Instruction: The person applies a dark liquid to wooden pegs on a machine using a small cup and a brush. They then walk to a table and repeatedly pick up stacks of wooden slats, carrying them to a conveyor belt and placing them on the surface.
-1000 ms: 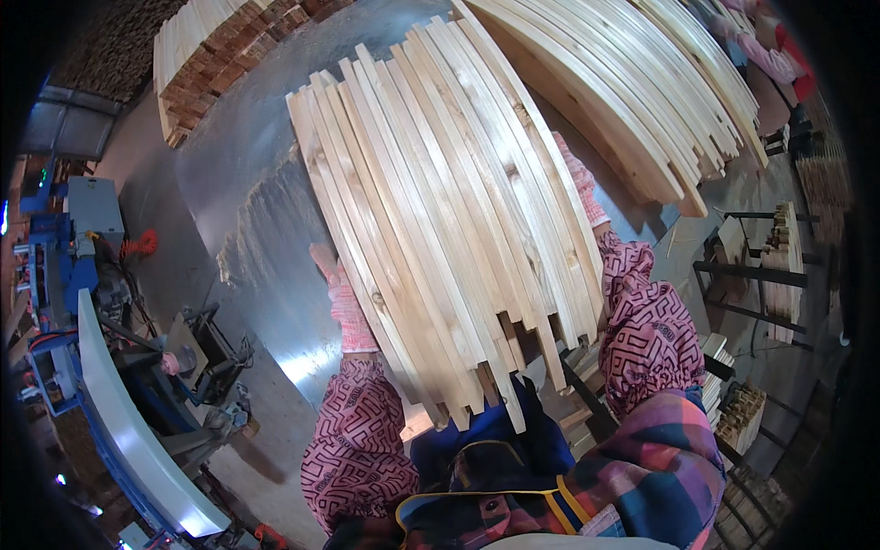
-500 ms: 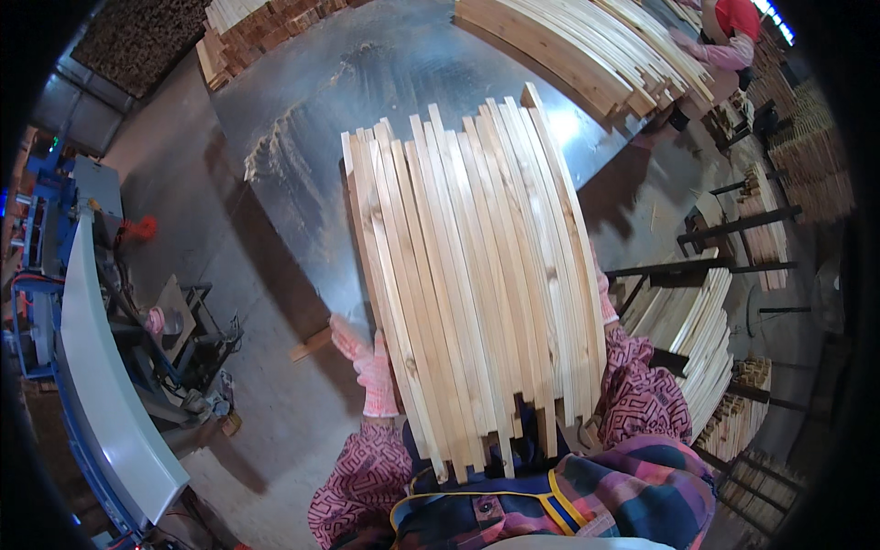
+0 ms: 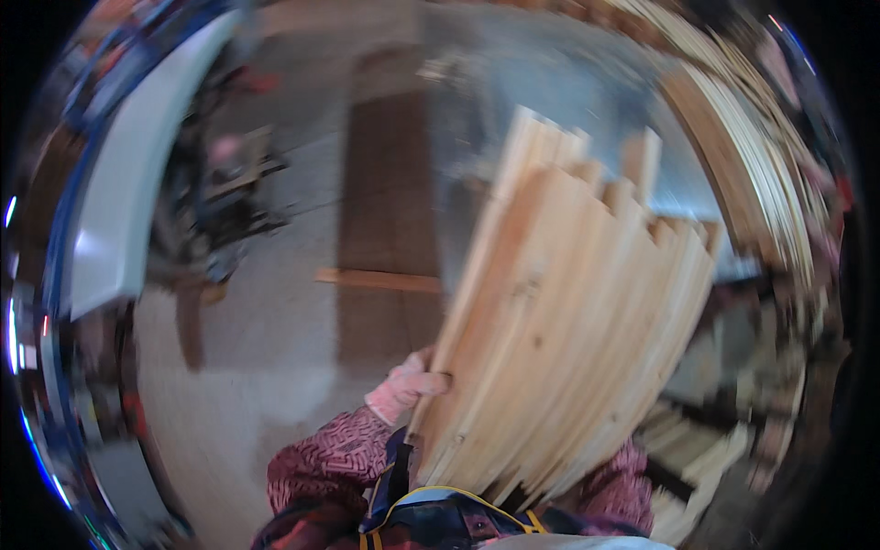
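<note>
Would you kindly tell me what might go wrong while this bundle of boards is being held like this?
The bundle of boards shows no strap and its upper ends are uneven, so the protruding board might slide out. The left hand grips one side; the right hand is hidden, and a weak hold there could let boards spill. The wooden strip lying on the floor might trip someone.

Head-worn fisheye, left of a side-by-side pair, looking down past wearer's dark-clothed chest [image 3: 458,525]. Bundle of long pale wooden slats [image 3: 568,316] near lens; smooth grey floor [image 3: 266,335] farther below.
</note>
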